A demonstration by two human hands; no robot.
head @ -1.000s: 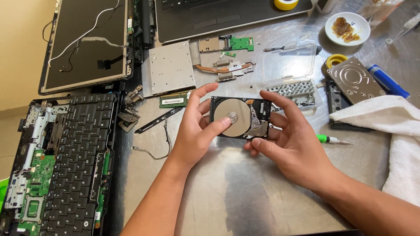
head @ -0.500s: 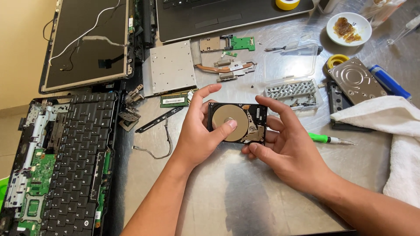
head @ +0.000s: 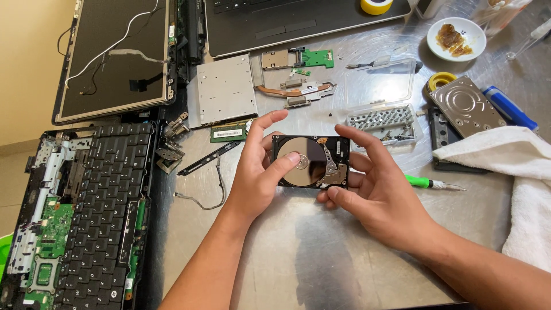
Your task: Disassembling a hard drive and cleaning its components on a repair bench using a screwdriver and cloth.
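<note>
I have the opened hard drive (head: 310, 162) up off the metal surface (head: 321, 252), over its middle, between both hands. My left hand (head: 258, 172) wraps the drive's left end, fingers behind it, thumb lying across onto the shiny platter (head: 303, 166) near the hub. My right hand (head: 376, 192) cradles the right end, index finger stretched along the top edge and the other fingers curled under the lower right corner; both grips are closed on the drive, neither clamped hard as far as I can judge

It looks like a small, dense slab: stiff metal body, heavy for its size, with nothing that flexes. The frame is the safe place to hold, along the long edges and the corners, where the black casing gives my fingertips a firm ledge. The bare platter is mirror-smooth, slippery and easily marked, and the thin actuator arm (head: 328, 161) reaching over it would likely bend at a light knock, so I judge my left thumb is resting on the one part I should touch least

Around it: a clear plastic tray of screws (head: 383, 118) towards the far edge, the drive's silver lid (head: 466, 105) and a white towel (head: 505, 158) at the right edge, a green-handled screwdriver (head: 427, 183) just beside my right hand, and a stripped laptop keyboard (head: 94, 212) at the left edge
</note>
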